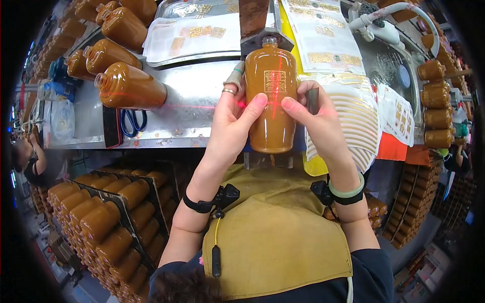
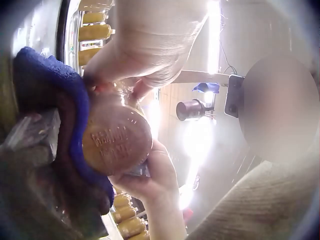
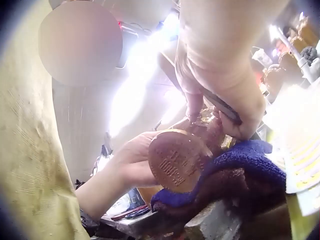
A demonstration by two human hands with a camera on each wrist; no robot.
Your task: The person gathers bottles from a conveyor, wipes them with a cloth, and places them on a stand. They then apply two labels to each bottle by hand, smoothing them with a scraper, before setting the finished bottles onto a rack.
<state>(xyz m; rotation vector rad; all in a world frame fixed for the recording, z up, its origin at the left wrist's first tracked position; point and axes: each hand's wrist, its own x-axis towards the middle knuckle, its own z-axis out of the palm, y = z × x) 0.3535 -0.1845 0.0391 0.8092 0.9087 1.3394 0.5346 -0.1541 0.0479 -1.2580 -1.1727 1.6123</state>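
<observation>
A glossy brown bottle (image 1: 273, 129) lies with its clear neck pointing away and its base toward the person. Gold square lettering (image 1: 275, 81) marks its front, crossed by red laser lines. My left hand (image 1: 233, 117) holds its left side, thumb on the front; a wrap (image 1: 235, 76) covers one finger. On the opposite side my right hand (image 1: 321, 117) grips it with the thumb on the front, a dark flat blade (image 1: 313, 101) tucked among the fingers. Raised characters show on the bottle's base (image 2: 117, 142) in both wrist views. Beneath the bottle is a blue cloth (image 3: 245, 154).
Several brown bottles (image 1: 131, 86) stand at the left of the metal bench, near blue-handled scissors (image 1: 133, 122). Gold decal sheets (image 1: 323, 35) lie behind and right, beside a stack of striped sheets (image 1: 353, 113). A metal post (image 1: 253, 17) rises beyond the neck. Racked bottles (image 1: 101, 212) fill the lower left.
</observation>
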